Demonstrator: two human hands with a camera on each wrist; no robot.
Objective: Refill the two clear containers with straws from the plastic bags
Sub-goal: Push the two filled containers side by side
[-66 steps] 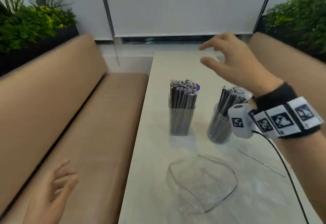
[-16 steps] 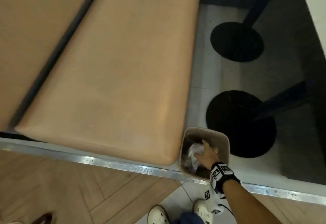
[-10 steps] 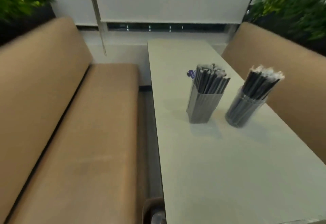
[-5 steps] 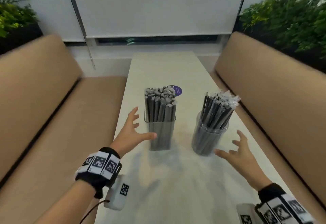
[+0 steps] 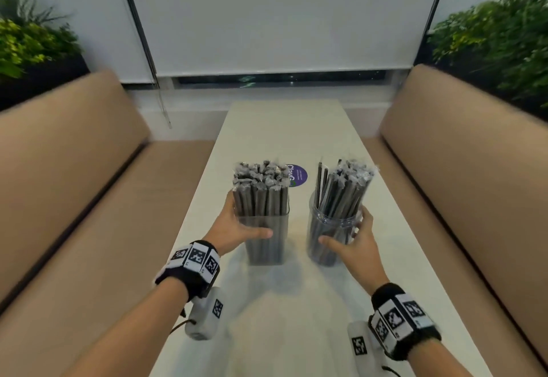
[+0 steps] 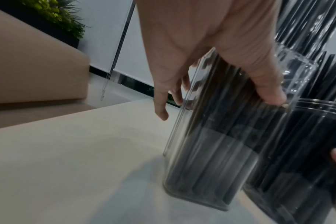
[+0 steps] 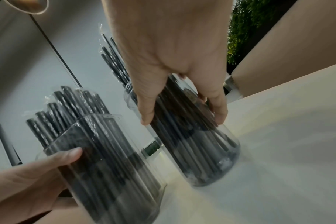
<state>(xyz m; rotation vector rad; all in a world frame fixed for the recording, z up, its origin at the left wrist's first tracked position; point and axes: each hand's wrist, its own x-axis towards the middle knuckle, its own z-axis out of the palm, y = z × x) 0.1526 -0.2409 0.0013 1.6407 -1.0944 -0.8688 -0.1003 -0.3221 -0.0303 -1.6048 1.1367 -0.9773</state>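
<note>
My left hand (image 5: 234,228) grips the square container (image 5: 265,240), thumb across its near face and fingers round the left side; my right hand (image 5: 354,244) grips the round jar (image 5: 329,240), thumb on the near wall and fingers curled round the right. Both stand upright on the table (image 5: 296,317), just beside each other but apart, about midway along it. In the left wrist view the square one's base looks flat on the top; I can't tell the same for the jar.

The straws (image 5: 261,189) in the square container are packed tight — long axes vertical, wrapped tips up, well above the rim. The straws in the jar (image 5: 344,189) sit looser, fanned and leaning up and to the right, a couple of thin ones standing straighter at the left.

The near half of the table lies bare between my forearms, with free top left and right of the containers out to both long edges. Just behind the square container lies a purple sticker (image 5: 297,175) — past it, more bare top to the far edge. Tan benches (image 5: 74,198) flank both sides, a blind (image 5: 275,14) at the back.
</note>
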